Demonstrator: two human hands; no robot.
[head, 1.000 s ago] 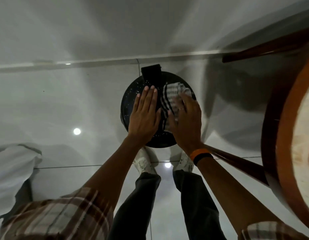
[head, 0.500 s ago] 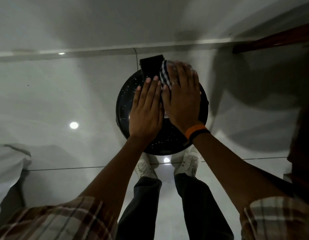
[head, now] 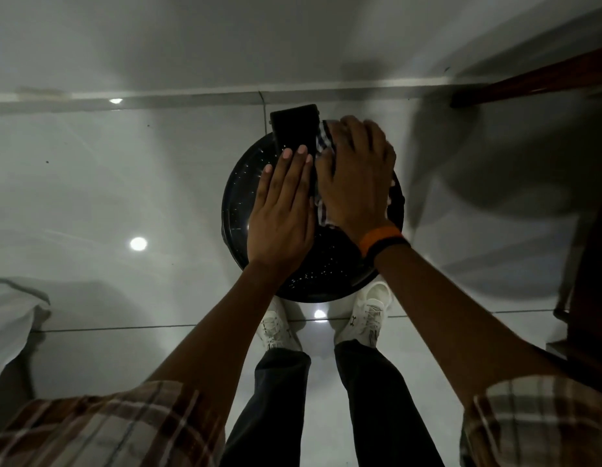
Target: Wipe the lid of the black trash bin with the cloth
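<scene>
Black lid (head: 245, 197) on floor, just beyond shoes. Left hand (head: 282, 210) flat, fingers spread, bracing lid. Right hand (head: 358, 176) presses striped cloth (head: 323, 210) at far right. Suggest even pressure, overlapping strokes toward near rim.

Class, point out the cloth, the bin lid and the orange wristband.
cloth (head: 322, 212): head view, striped edge beside right palm.
bin lid (head: 240, 200): head view, bare left part.
orange wristband (head: 377, 235): head view, band's middle.

Left hand (head: 281, 210) flat on black bin lid (head: 238, 203); right hand (head: 356, 180) pressing striped cloth (head: 323, 210) onto lid's far right side.
</scene>
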